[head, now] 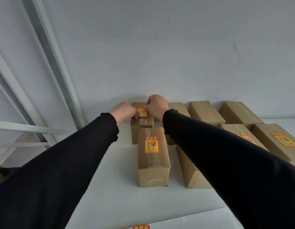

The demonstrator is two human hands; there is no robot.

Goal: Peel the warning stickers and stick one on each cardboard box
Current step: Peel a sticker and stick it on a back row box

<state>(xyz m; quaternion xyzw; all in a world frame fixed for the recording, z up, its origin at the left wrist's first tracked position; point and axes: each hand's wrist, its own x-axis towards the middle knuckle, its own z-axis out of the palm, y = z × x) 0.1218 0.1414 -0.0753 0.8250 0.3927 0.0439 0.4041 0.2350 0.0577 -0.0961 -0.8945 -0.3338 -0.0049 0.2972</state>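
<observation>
- Your left hand point(125, 111) and right hand point(155, 105) are both stretched out to the far box point(141, 124) at the back of the white surface point(113, 187), close to the wall point(160, 47).
- Between them sits a sticker point(142, 111), red and yellow, on top of that box. Your right fingers pinch its upper right corner; your left fingers are curled at its lower left edge, touching it.
- Just in front stands the near box point(153, 156), with its own label point(151, 145) stuck flat on top.
- At the right, two more boxes show labels: one point(281, 139) in full, one point(245, 138) partly hidden by your right sleeve point(226, 154).
- Three plain boxes stand along the back row to the right of your hands; the nearest is mostly hidden behind your right hand.
- Another sticker sheet point(141, 226) peeks in at the bottom edge, on the surface.
</observation>
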